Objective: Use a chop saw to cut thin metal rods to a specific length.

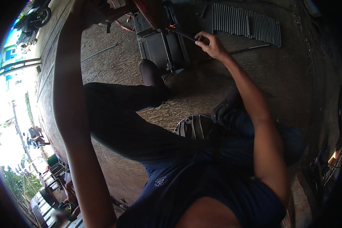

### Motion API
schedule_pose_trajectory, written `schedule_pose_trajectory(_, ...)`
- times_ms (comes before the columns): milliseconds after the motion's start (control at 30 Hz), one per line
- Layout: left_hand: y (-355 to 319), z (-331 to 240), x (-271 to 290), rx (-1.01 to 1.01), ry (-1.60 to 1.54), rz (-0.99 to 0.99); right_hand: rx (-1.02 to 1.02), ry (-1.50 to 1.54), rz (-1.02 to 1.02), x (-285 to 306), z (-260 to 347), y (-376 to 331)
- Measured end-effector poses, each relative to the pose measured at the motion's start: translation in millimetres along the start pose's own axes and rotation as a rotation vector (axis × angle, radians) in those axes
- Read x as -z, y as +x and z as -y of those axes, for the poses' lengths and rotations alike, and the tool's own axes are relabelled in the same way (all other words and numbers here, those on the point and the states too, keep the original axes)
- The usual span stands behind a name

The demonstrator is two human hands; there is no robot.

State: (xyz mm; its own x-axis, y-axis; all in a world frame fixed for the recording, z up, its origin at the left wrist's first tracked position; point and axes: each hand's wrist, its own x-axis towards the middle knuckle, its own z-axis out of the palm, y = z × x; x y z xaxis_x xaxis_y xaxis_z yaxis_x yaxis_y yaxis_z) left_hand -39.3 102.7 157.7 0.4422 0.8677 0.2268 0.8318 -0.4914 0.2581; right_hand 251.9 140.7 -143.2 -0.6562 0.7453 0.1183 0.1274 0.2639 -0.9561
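Note:
At the upper middle, a cut-off saw (152, 15) with a dark red guard stands over a dark grey base (152, 49). Orange sparks (171, 27) fly where its lower edge meets a thin metal rod (185, 36). My right hand (212, 45) pinches the outer end of that rod between thumb and fingers. Up at the top left, my left hand (93, 15) is closed at the saw's handle, in deep shadow and partly cut off by the frame, so its fingers show poorly.
Many cut metal rods (231, 21) lie side by side on the floor at the upper right. Loose longer rods (102, 51) lie nearby. My shoes (150, 72) flank the saw, with a round ribbed metal piece (193, 126) between my legs. Another person (66, 207) is at lower left.

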Motion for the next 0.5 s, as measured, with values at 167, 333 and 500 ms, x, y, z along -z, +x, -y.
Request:
schedule_pose_trajectory(167,-5,0,2,0.079,0.314,0.046,-0.262,0.145,0.079,3,1,-2)
schedule_pose_trajectory(333,1,12,-6,-0.102,0.197,-0.022,0.028,0.017,0.026,0,1,-5)
schedule_pose_trajectory(500,-5,16,-5,0.161,-0.196,0.051,-0.173,0.218,0.053,0,0,-7)
